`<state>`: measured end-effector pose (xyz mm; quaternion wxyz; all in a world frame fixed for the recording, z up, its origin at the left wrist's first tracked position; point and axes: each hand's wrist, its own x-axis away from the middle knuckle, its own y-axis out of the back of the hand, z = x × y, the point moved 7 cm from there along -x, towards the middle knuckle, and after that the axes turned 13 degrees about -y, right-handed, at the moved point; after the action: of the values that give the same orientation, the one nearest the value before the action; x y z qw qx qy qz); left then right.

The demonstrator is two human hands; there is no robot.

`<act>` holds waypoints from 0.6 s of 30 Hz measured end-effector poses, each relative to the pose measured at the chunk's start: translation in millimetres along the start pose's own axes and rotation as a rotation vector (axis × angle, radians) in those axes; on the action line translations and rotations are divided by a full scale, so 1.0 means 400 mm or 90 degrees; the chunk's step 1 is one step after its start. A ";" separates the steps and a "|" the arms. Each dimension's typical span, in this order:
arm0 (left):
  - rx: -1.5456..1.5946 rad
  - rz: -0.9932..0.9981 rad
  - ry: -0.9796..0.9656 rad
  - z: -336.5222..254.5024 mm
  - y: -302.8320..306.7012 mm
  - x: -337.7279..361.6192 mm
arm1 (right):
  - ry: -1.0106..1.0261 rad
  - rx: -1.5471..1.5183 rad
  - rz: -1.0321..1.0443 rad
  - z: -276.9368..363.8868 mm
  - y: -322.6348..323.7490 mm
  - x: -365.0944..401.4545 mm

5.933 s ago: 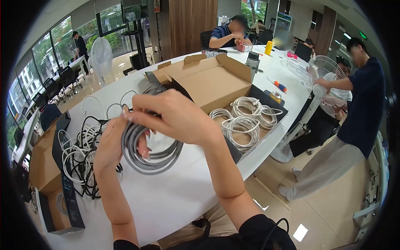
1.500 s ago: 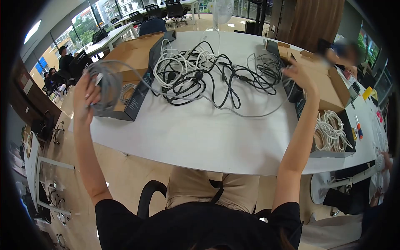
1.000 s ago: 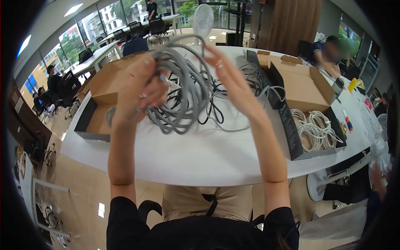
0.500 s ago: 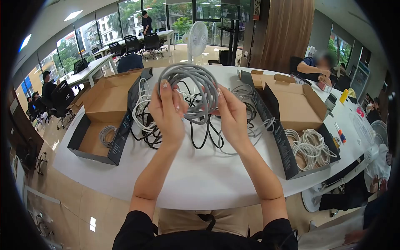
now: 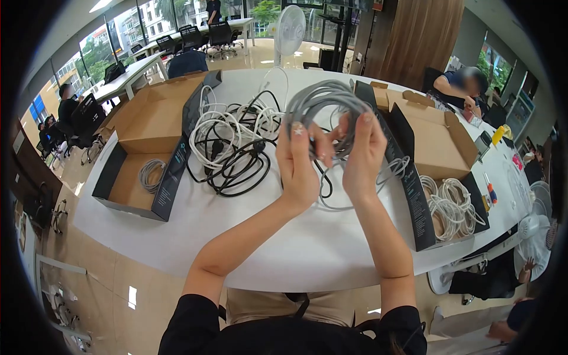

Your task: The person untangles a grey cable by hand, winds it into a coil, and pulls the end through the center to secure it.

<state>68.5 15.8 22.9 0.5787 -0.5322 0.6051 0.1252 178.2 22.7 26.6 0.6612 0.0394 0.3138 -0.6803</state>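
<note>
A coiled grey cable [image 5: 324,93] is held up above the table between both hands. My left hand [image 5: 300,163] is closed around its left side, thumb in front. On the coil's right side my right hand [image 5: 365,155] is closed too, its fingers partly hidden. Behind and left of my hands lies a tangle of white cables [image 5: 208,133] and black cables [image 5: 236,188]. More thin grey cable [image 5: 395,168] lies on the table at the right, partly covered by my right hand.
An open cardboard box [image 5: 124,188] on the left holds one small grey cable coil [image 5: 152,176]. Another open box [image 5: 421,222] on the right holds several white cable coils [image 5: 452,207]. A person [image 5: 458,89] sits at the far right. A white fan [image 5: 290,31] stands behind the white table [image 5: 254,248].
Both hands have moved right with the grey cable coil, from in front of the tangle towards the right box. The view has shifted slightly, and more of the cable tangle shows.
</note>
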 end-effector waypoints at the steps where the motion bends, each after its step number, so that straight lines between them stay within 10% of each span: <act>1: 0.046 0.041 0.002 0.004 -0.017 0.006 | 0.009 0.001 -0.011 0.006 0.013 -0.009; 12: 0.158 0.199 0.324 -0.010 -0.001 -0.073 | 0.115 0.220 -0.027 0.115 0.040 -0.014; 18: -0.192 0.239 0.153 -0.057 0.014 -0.106 | 0.181 0.370 -0.058 0.106 -0.002 0.004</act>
<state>41.0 21.8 62.5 0.3839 -0.5019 0.7320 0.2548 192.4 1.0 60.2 0.5406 0.3069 0.1975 -0.7580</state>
